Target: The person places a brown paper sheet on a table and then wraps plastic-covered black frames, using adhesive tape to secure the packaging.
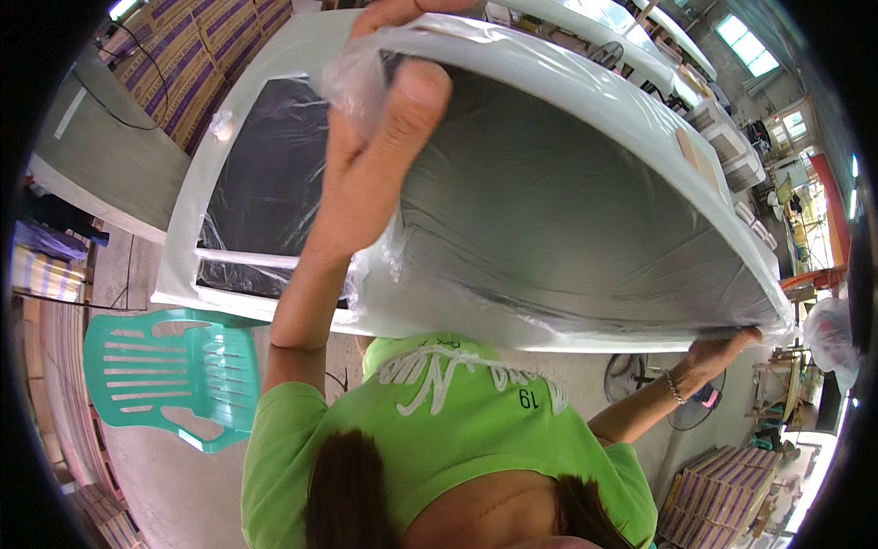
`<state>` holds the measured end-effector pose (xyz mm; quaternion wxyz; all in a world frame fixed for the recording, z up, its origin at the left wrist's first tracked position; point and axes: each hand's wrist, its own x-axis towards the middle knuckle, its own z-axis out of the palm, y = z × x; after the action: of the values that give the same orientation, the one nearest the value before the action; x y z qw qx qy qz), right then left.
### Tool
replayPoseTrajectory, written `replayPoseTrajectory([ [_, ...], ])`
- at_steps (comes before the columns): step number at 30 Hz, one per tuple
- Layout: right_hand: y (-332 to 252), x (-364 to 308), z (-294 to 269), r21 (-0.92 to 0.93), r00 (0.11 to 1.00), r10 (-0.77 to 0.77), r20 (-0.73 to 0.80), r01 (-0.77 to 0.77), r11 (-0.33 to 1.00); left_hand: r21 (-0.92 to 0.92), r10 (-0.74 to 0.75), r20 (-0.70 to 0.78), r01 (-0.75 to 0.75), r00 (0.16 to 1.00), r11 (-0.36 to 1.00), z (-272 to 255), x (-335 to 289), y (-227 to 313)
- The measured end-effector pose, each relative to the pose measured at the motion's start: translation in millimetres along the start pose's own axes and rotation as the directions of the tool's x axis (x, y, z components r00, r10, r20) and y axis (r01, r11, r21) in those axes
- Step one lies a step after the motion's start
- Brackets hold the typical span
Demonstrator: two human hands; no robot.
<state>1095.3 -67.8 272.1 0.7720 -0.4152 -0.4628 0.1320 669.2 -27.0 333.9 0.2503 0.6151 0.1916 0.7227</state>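
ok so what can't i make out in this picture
All in the head view:
- left hand: some fingers, hidden by bunched plastic
- right hand: its fingertips, too small to tell their grip
- floor fan: partly hidden by the right forearm
- boxes, upper left: top of the stack, cut off by the upper edge

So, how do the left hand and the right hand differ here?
The left hand looks raised over the white-edged dark panel, with bunched clear film against it; the right hand is at the panel's near right corner. The left hand appears larger than the right hand. A bracelet shows at the right wrist, none at the left. Both are ungloved.
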Motion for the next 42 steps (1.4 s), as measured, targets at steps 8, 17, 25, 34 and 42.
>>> replayPoseTrajectory([
  [8, -46.5, 45.2, 51.4, 0.066, 1.0, 0.022, -0.017, -0.021, 0.998, 0.755, 0.121, 0.222, -0.25, 0.967, 0.607, -17.9, 16.5, -1.5],
  [17, -52.0, 57.9, 69.6, 0.156, 0.971, 0.099, 0.217, -0.135, 0.979, 0.232, -0.15, -0.086, 0.166, 0.985, 0.958, 23.1, 19.6, 13.5],
  [25, -37.4, 60.9, 59.8, 0.091, 0.981, -0.066, 0.181, 0.051, 0.995, 0.372, -0.026, -0.319, 0.15, 0.947, 0.916, 37.3, 11.6, 19.5],
  [34, 57.7, -2.0, 6.3, -0.018, 0.989, 0.143, -0.033, -0.143, 0.989, 0.376, -0.381, -0.371, 0.512, 0.847, 0.772, -1.1, -102.8, -38.7],
  [42, 165.0, -151.7, -27.7, -0.126, 0.878, 0.471, -0.081, -0.478, 0.869, 0.086, -0.742, -0.395, 0.826, 0.541, 0.557, -15.2, -230.6, -111.3],
])
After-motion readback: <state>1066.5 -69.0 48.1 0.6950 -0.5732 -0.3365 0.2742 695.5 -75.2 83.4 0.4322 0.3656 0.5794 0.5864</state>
